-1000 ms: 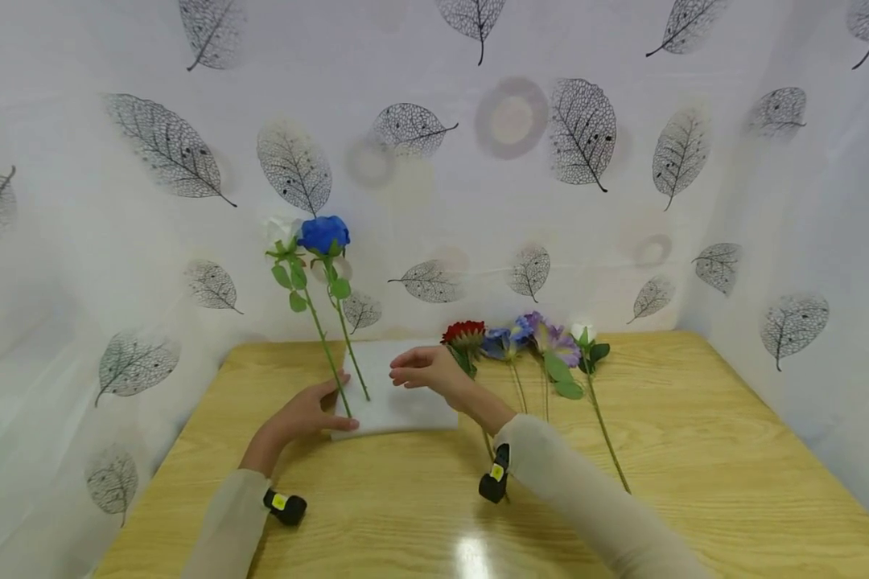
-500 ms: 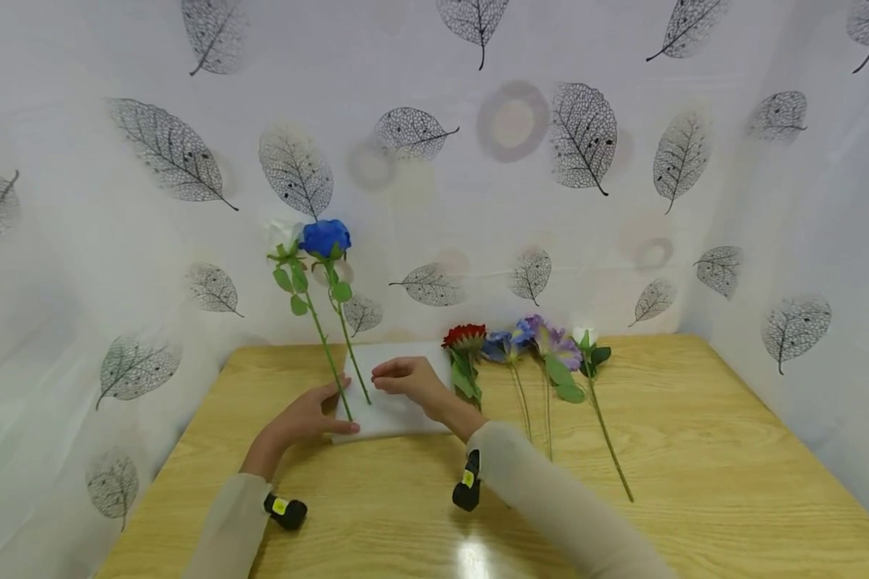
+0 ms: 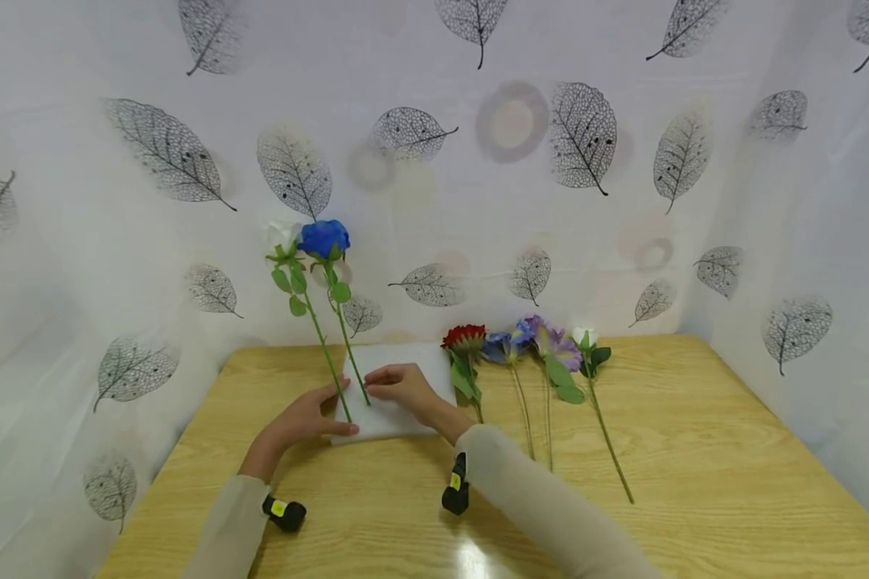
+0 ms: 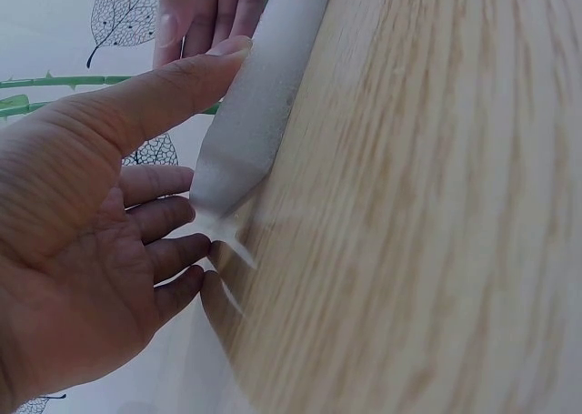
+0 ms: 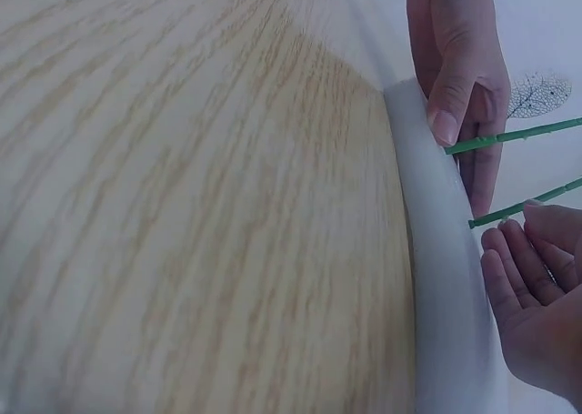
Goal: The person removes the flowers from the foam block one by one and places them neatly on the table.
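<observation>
A white foam block (image 3: 398,362) lies on the wooden table (image 3: 695,450). A white rose (image 3: 281,236) and a blue rose (image 3: 323,238) stand in its left end and lean left. My left hand (image 3: 317,412) rests against the block's left end, with the thumb straight along the front edge (image 4: 259,105) and the fingers relaxed at the corner. My right hand (image 3: 398,384) lies on top of the foam. Its loosely curled fingertips (image 5: 509,250) sit beside the base of the blue rose's stem (image 5: 527,203). The white rose's stem (image 5: 518,134) passes by the left thumb.
Right of the foam several flowers lie flat with their stems toward me: a red one (image 3: 465,335), a blue one (image 3: 503,344), a purple one (image 3: 553,339) and a white bud (image 3: 585,334). A leaf-print curtain (image 3: 623,201) closes in the back and both sides.
My right hand has slid left from beside the red flower, across the foam, to the base of the blue rose's stem. The left hand and both roses have stayed put.
</observation>
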`<state>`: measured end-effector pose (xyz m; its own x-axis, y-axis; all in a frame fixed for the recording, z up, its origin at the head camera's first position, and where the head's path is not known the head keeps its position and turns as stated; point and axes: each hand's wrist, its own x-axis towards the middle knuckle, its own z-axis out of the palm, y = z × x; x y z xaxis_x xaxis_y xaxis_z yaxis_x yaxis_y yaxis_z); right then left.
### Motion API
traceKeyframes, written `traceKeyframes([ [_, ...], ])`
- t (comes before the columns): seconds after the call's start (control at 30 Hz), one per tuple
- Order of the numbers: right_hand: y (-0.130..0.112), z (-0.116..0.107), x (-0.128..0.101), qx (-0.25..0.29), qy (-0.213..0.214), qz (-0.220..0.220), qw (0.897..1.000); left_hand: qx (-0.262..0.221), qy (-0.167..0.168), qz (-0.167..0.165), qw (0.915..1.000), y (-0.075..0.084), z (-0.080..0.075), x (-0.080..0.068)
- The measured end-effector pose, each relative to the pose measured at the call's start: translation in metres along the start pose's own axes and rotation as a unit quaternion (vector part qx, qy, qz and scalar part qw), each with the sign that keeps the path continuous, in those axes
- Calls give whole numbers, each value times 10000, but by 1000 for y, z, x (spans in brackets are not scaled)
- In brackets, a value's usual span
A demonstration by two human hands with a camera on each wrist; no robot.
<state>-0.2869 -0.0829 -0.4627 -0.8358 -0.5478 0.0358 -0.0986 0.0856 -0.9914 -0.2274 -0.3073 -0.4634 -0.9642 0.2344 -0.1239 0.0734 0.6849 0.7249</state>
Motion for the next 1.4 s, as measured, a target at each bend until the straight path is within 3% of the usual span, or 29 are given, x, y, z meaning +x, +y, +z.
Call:
traceKeyframes([
  [0.5,-4,11,2,-432,35,-185,9989,-113,-45,132,9998,-1,-1,0],
  [1.0,-3,15,2,-409,296,-102,9987,-158,-71,226,9996,-4,0,0],
  [1.4,-7,15,0,-447,350,-199,9982,-25,21,97,9999,0,0,-1],
])
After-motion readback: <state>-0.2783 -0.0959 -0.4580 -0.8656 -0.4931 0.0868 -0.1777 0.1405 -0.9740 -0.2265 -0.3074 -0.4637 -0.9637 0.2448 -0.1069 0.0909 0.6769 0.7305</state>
